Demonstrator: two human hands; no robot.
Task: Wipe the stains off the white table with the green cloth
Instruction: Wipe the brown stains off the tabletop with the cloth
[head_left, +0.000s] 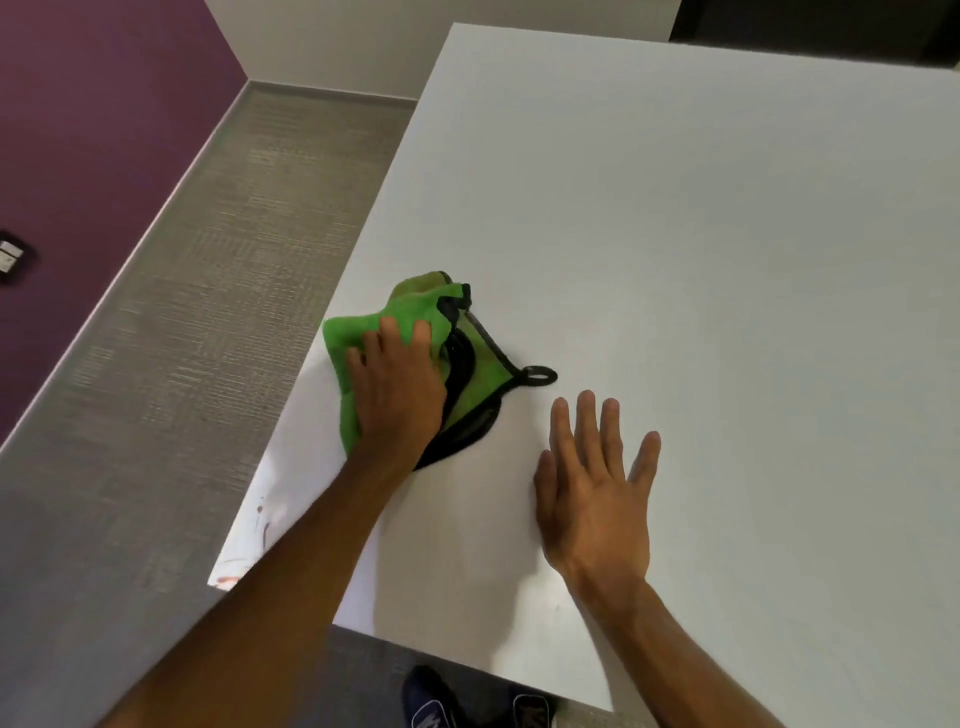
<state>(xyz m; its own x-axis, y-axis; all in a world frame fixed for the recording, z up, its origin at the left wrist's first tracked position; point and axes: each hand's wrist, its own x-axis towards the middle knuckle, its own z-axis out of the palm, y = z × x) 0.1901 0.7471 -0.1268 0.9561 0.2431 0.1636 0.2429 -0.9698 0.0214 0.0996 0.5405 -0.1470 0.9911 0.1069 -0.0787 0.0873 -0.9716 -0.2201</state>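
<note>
Reddish stains (261, 519) near table (675, 234) left edge, by near corner. Left hand (400, 397) pressed flat, fingers extended, on bunched green cloth (347, 336) near that edge. Right hand (597, 493) just beside cloth, fingers spread, palm down on table.

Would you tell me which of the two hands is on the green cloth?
The left hand presses on the green cloth; the right hand lies flat, fingers spread, on the bare white table beside it.

White table (675, 234): green cloth (363, 332) crumpled near left edge; reddish stains (264, 525) at near-left corner.
</note>
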